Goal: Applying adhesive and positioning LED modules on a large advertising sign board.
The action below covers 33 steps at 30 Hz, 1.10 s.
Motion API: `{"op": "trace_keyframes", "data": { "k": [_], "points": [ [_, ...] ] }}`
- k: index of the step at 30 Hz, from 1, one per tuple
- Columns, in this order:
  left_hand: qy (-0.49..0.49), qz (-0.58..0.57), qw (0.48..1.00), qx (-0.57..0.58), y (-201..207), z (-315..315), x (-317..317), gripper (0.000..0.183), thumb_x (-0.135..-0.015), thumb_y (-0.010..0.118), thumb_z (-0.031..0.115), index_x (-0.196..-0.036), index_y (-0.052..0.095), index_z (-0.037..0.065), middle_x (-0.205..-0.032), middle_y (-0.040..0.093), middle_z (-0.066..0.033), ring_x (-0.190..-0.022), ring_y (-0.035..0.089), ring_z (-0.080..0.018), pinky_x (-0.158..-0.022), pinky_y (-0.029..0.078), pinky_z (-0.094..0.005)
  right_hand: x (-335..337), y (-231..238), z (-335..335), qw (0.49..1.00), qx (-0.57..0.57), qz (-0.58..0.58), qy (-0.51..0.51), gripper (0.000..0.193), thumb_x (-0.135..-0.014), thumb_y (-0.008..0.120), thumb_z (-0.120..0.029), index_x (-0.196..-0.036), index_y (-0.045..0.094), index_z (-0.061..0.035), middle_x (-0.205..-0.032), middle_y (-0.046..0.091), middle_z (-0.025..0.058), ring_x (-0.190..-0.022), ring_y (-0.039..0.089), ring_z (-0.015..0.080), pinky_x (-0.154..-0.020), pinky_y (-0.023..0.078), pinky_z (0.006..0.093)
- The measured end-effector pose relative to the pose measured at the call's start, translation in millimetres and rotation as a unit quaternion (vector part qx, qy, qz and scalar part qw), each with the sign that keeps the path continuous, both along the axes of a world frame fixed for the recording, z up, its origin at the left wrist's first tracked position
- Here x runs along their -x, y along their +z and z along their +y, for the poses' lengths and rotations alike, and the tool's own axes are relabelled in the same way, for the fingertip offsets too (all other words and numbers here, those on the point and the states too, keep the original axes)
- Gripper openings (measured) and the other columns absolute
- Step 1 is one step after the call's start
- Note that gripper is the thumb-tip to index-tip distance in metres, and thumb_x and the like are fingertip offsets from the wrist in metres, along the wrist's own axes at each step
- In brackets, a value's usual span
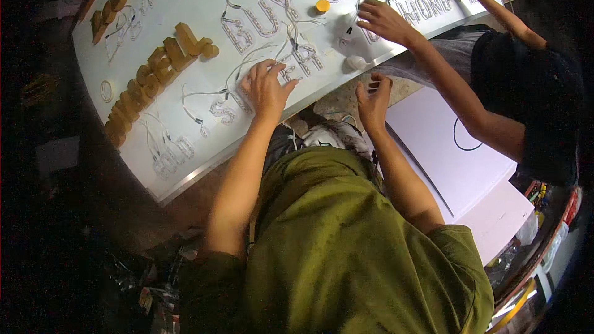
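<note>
My left hand (266,88) rests over the near part of the white sign board (204,68), thumb apart and fingers bent. Under and beside its fingertips is a letter-shaped outline of LED strip (289,73) with thin wires. Another such LED letter (221,110) lies to the left of that hand. Off the board's near edge, my right hand (374,104) hangs in the air with curled, parted fingers and nothing visible in them. Wires with black connectors (294,43) run between the letters beyond my left hand.
Gold block letters (158,77) stand at the left, near a tape roll (106,91). A yellow round cap (322,6) and a whitish lump (356,62) are farther right. A co-worker's hand (387,23) reaches over the board. White sheets (442,142) lie at my right.
</note>
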<state>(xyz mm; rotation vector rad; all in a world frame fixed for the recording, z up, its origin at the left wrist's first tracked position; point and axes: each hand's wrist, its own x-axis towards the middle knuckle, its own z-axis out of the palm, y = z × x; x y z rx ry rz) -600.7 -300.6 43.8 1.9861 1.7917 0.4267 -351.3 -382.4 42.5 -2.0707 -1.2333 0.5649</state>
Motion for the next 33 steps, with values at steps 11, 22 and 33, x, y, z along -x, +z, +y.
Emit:
{"op": "trace_keyframes", "data": {
  "k": [11,22,33],
  "points": [
    [0.003,0.022,1.0,-0.003,-3,3,0,0.045,-0.065,0.093,0.035,-0.105,0.079,0.02,-0.124,0.065,0.0017,-0.122,0.055,-0.0219,-0.104,0.029,-0.0471,-5,-12,34,0.998,0.012,-0.012,0.065,0.054,-0.082,0.08,-0.015,-0.131,0.059,-0.0058,-0.129,0.057,0.0171,-0.124,0.05,0.0367,-0.107,0.04,0.0498],
    [0.007,0.028,1.0,0.007,-1,3,-1,0.046,-0.064,0.094,0.034,-0.105,0.078,0.02,-0.122,0.065,0.0018,-0.121,0.054,-0.0212,-0.104,0.03,-0.0465,-3,6,-1,0.972,-0.045,0.053,0.224,0.04,-0.085,0.073,-0.002,-0.121,0.055,-0.0046,-0.12,0.064,0.0179,-0.114,0.061,0.0359,-0.1,0.047,0.0458],
    [0.003,0.028,0.999,0.016,-1,4,-2,0.045,-0.065,0.093,0.034,-0.104,0.078,0.019,-0.123,0.063,0.0008,-0.122,0.052,-0.0203,-0.104,0.03,-0.0458,-12,31,-46,0.974,0.039,0.061,0.216,0.04,-0.089,0.064,0.002,-0.127,0.059,-0.0068,-0.119,0.063,0.0191,-0.112,0.065,0.0397,-0.095,0.053,0.0439]
  ]
}}
